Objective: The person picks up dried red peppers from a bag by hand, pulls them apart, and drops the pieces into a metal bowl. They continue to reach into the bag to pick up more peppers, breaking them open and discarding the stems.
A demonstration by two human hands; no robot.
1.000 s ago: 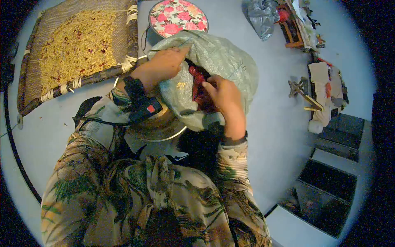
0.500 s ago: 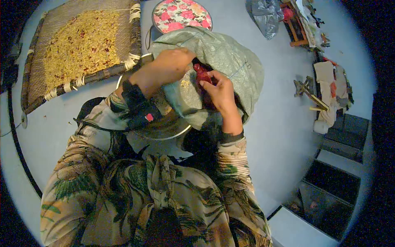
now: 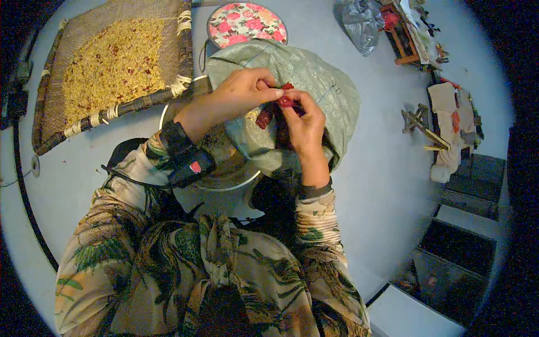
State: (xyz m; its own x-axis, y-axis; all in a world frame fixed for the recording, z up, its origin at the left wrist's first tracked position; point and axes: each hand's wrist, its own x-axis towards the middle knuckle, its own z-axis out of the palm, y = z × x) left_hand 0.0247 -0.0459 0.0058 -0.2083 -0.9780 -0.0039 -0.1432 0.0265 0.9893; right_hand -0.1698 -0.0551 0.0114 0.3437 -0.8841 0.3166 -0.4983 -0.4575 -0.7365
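Note:
Both hands are together above the mouth of a pale green woven sack. My left hand pinches the upper end of a dark red dried chili pepper, thumb and fingers pressed together. Coming in from the right, my right hand grips the same wrinkled pepper close to the left fingertips. Part of the pepper hangs down between the hands; the fingers hide the rest. Yellow seeds show inside the sack's opening. Below my left forearm is a round metal basin, partly covered by the sack and my sleeve.
A wood-framed mesh screen at upper left carries yellow seeds with red flakes. Behind the sack stands a round floral-topped stool. A grey plastic bag, a small wooden rack and dark steps are on the right.
My left hand has moved slightly right and down and my right fingers slightly up, so the fingertips now meet. The red pepper has turned, its lower part now pointing down and left.

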